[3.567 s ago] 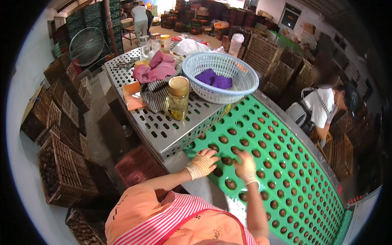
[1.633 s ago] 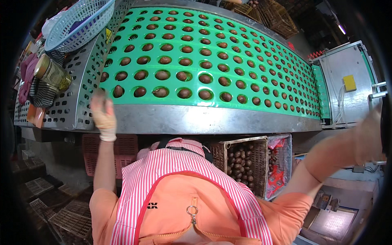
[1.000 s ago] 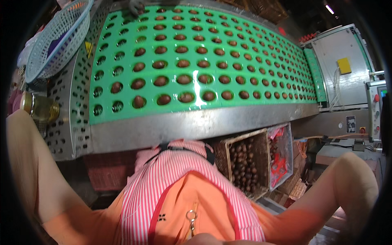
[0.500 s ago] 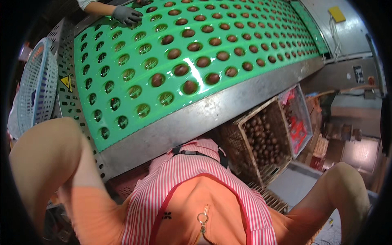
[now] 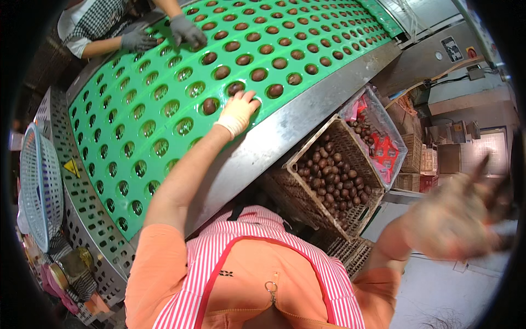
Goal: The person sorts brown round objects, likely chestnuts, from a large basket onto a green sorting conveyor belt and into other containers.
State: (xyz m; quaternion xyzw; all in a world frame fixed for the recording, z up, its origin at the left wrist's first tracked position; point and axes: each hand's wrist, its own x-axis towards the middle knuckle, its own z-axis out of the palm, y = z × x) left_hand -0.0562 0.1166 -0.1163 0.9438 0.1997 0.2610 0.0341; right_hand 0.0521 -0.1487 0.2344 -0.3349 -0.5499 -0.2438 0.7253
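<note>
Brown egg-shaped pieces (image 5: 235,87) sit one to a pocket in the green belt (image 5: 174,141), their rows stretching away to the far right. From where I stand, the left hand (image 5: 238,113) is palm down at the belt's near side, fingers bent and a little apart, tips right at the near edge of one piece; whether they grip it, press it or merely brush it, I can't tell. I'd take the step in hand to be tending pieces at their pockets, and a move from here calls for light fingertips that spare the neighbours. That piece lies on its side, long axis roughly left to right; which end is blunter doesn't show. Over on the right, past a lattice crate (image 5: 293,192) heaped with similar pieces, the right hand (image 5: 455,219) is a blur, its grip unreadable. Far left, a co-worker's grey-gloved hands (image 5: 187,33) reach over the belt.
</note>
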